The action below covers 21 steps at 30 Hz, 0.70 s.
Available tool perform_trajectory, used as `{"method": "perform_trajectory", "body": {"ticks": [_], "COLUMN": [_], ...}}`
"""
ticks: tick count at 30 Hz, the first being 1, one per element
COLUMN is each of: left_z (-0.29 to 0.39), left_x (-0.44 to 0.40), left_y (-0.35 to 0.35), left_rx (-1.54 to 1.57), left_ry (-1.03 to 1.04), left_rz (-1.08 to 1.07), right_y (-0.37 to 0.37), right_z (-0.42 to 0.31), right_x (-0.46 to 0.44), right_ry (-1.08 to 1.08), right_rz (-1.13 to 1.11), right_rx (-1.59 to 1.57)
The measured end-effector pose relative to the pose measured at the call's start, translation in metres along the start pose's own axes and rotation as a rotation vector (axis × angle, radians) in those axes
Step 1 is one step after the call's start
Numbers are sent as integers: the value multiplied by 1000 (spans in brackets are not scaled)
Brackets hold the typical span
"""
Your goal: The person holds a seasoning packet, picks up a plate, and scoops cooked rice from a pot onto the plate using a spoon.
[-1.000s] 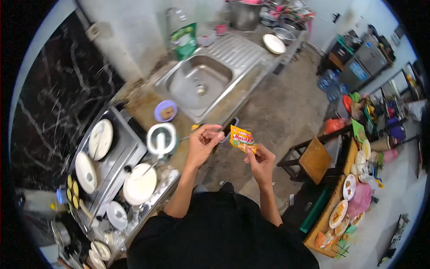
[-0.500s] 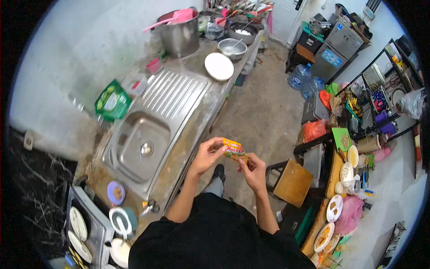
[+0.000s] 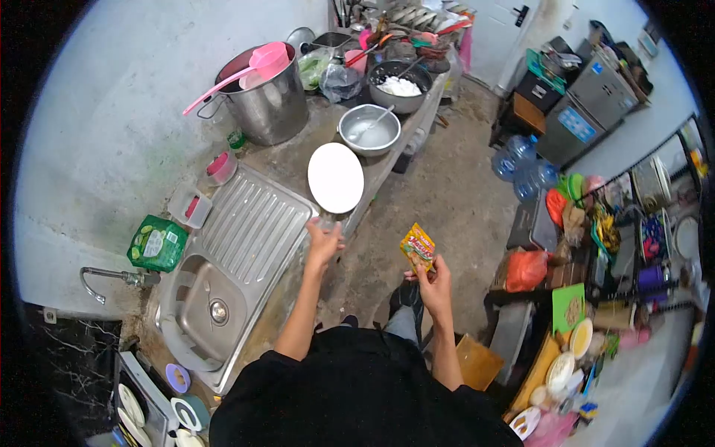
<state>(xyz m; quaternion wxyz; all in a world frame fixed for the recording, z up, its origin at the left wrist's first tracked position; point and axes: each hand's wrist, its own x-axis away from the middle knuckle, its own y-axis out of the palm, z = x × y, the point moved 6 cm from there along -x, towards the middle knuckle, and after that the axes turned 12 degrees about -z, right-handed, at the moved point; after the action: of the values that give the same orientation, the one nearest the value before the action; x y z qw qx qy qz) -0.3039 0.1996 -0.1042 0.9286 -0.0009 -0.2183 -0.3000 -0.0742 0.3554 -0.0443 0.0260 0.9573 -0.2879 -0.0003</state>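
A yellow seasoning sachet [image 3: 418, 246] with red lettering is pinched in my right hand [image 3: 433, 287], held over the floor in front of me. My left hand [image 3: 325, 244] reaches out beside the counter edge with its fingers apart and holds nothing that I can make out. Just beyond its fingertips lies a white oval plate [image 3: 336, 179] on the counter. Behind that plate stands a metal bowl [image 3: 369, 130] with a spoon and whitish liquid in it. A larger grey pot [image 3: 401, 86] with white contents is farther back.
To my left is a steel sink [image 3: 211, 305] with a ribbed drainboard [image 3: 249, 223]. A tall steel pot [image 3: 268, 112] with a pink dipper [image 3: 267, 61] stands by the wall. On the right are a wooden stool [image 3: 477, 361], water jugs [image 3: 525, 167] and a table with plates [image 3: 560, 372].
My left hand has let go of the sachet and moved forward and left toward the plate. The sachet stays in my right hand, now more upright. My view has shifted toward the counter's far end.
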Motion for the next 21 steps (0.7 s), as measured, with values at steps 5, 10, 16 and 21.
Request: {"method": "perform_trajectory", "body": {"ticks": [5, 10, 16, 21], "left_z": [-5, 10, 11, -20], "left_x": [-83, -86, -76, -70], "left_y": [-37, -29, -14, -14], "left_rx": [-924, -753, -683, -822], "left_ry": [274, 43, -108, 2], "left_rz": [588, 666, 798, 860], "right_y": [-68, -125, -151, -158], "right_z": [10, 19, 34, 35], "right_x": [-104, -225, -349, -420], "right_ry": [30, 4, -31, -33], "right_rz": [-118, -258, -442, -492], "right_rx": [44, 68, 93, 32]}}
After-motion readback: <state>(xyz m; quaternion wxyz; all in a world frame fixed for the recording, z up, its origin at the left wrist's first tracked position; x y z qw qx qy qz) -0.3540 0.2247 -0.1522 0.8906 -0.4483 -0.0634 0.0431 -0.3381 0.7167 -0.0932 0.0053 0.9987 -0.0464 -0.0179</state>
